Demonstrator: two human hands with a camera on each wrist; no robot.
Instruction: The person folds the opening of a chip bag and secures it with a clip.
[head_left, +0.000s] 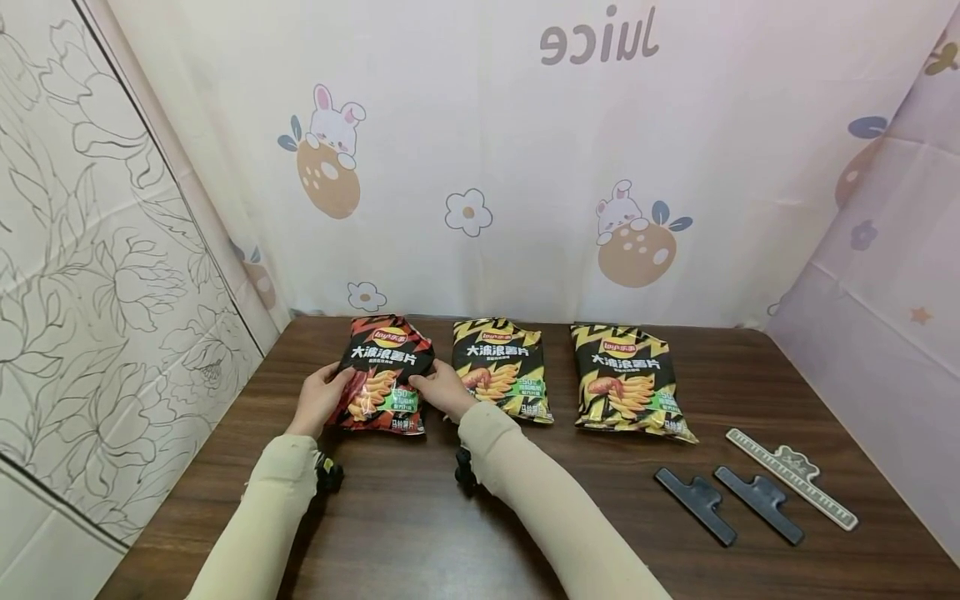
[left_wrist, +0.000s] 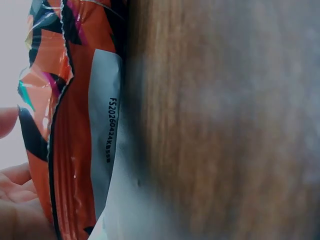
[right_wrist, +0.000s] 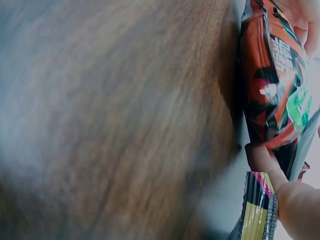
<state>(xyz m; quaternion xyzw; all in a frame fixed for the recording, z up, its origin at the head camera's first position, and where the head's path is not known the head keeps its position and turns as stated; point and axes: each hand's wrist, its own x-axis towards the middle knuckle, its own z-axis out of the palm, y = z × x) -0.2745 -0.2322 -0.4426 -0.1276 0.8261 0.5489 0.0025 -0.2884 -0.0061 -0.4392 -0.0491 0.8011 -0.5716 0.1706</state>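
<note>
A red and black bag of chips [head_left: 386,367] lies at the left of the table's far side, between both hands. My left hand [head_left: 322,398] grips its left edge, thumb on the front. On the opposite edge, my right hand [head_left: 446,390] pinches the bag with the thumb in front. In the left wrist view, the bag's crimped end and printed date strip [left_wrist: 107,120] show beside the fingers. The right wrist view shows fingers and thumb at the bag [right_wrist: 275,75]. Just right of that hand lies a yellow and black chip bag [head_left: 501,367].
Another yellow and black chip bag [head_left: 630,379] lies farther right. Two dark grey bag clips [head_left: 696,504] and a long pale clip [head_left: 791,477] lie at the table's right front. A printed curtain [head_left: 480,150] hangs behind the wooden table [head_left: 390,533].
</note>
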